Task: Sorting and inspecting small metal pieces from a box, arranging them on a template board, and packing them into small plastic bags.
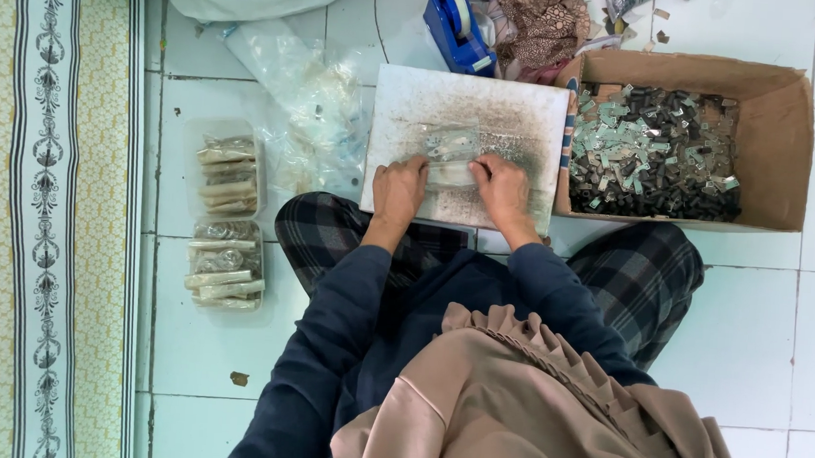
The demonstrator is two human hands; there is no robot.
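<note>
Together our left hand point(398, 189) and right hand point(502, 186) pinched a clear bag point(451, 153) on the board point(467, 110), a box point(781, 139) of parts at three o'clock, filled bags point(226, 210) at nine.

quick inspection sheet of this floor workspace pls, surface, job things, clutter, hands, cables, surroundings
surface: white tiled floor; a speckled white board rests across the seated person's lap.
job's things: small clear packet on the board; cardboard box of small grey and dark pieces beside the board.
clutter: two clear trays of filled packets; loose clear bags; blue tape dispenser; patterned cloth.
hands: left hand and right hand both pressed on the packet's edges.
cables: nothing seen.
surroundings: patterned yellow mat with a floral border strip at the picture's left.
</note>
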